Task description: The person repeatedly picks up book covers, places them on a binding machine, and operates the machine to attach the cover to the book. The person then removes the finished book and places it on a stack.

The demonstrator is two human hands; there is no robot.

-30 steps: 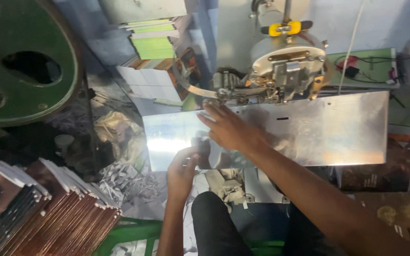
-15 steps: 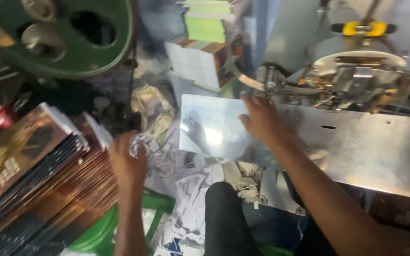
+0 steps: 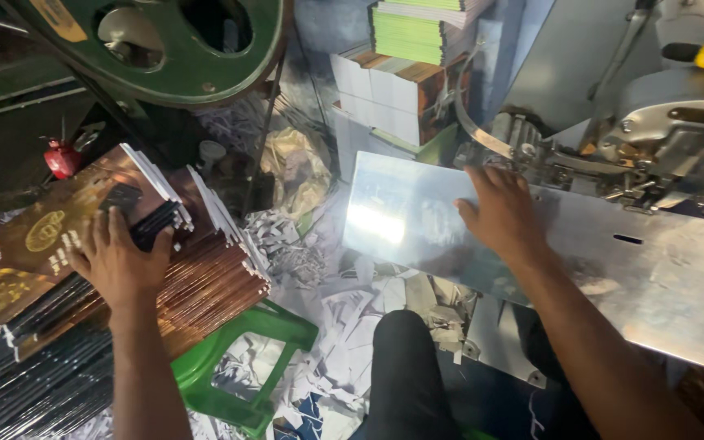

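My left hand rests on top of a slanted stack of brown, glossy booklets at the left, fingers spread over the top cover; whether it grips one I cannot tell. My right hand lies flat, fingers apart, on the shiny metal table of a stitching machine, just in front of the machine's head. Nothing is held in it.
A green plastic stool stands under the booklet stack. Paper scraps litter the floor. A big green flywheel is at the upper left. Stacks of finished white and green booklets sit behind the metal table. My knee is below.
My left hand has swung from beside the metal table down-left onto the booklet stack. The view has turned left. My right hand stays on the metal table.
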